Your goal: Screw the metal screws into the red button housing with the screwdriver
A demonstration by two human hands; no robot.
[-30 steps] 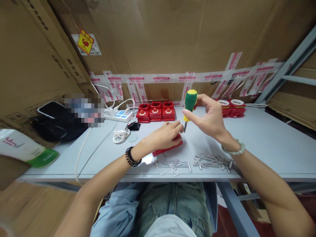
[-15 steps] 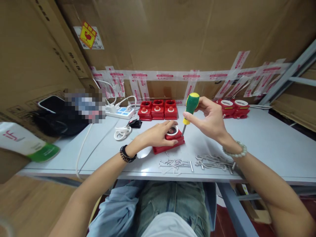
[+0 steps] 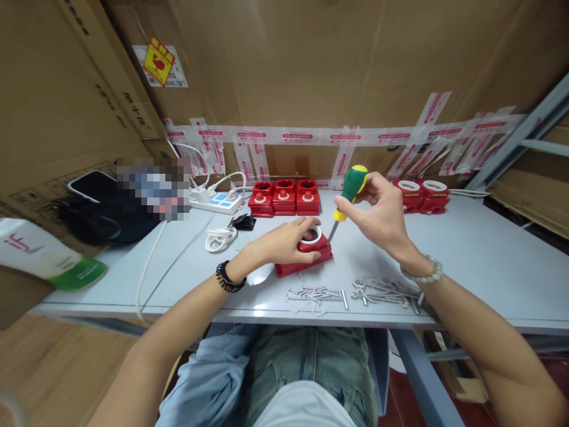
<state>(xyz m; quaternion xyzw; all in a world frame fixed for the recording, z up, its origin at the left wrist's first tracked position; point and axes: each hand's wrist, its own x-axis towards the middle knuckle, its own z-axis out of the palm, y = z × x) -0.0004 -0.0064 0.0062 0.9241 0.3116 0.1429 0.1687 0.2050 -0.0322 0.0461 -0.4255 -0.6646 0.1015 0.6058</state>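
My left hand (image 3: 284, 242) rests on a red box (image 3: 306, 260) with a white ring on top, holding it down on the grey table (image 3: 466, 261). In my right hand (image 3: 377, 212) is a short screwdriver (image 3: 347, 193) with a green and yellow handle. Its metal tip touches the right top corner of the red box, and the handle leans to the right. Loose screws (image 3: 317, 293) and metal pins (image 3: 386, 290) lie near the front edge, just in front of the box.
Three red boxes (image 3: 283, 197) stand in a row at the back, two more with white rings (image 3: 422, 194) at the right. A white power strip (image 3: 217, 203), a coiled white cable (image 3: 220, 239), a black bag (image 3: 106, 216) and a phone (image 3: 92, 185) lie to the left. Taped cardboard walls surround the table.
The screwdriver has come down onto the red box's corner and tilted to the right. My left hand has slid off the white ring, which now shows.
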